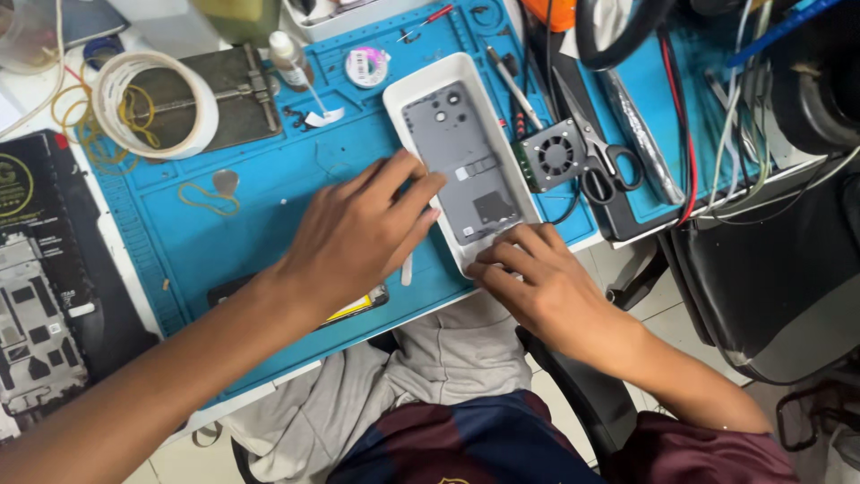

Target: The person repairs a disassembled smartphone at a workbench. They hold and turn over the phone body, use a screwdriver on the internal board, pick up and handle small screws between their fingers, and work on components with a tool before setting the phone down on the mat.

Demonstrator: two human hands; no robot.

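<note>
We take the white tray [408, 85] on the blue work mat [269, 179] as our landmark. Inside it lies a grey phone back cover [461, 161], flat, with its camera holes toward the tray's far end. Our left hand [358, 233] rests open at the tray's left rim, fingers spread, fingertips [428, 184] touching the cover's edge; it grasps nothing. Our right hand [537, 278] sits at the tray's near corner, fingers curled loosely on the rim, clenched on nothing that we can see. Just right of the tray sit a small black fan [555, 154] and scissors [602, 161]. Left of the tray we see a roll of tape [152, 103] on a metal jig. Beyond the tray's far-left corner stand a small bottle [288, 58] and a small round spool with a pink label [367, 66].
</note>
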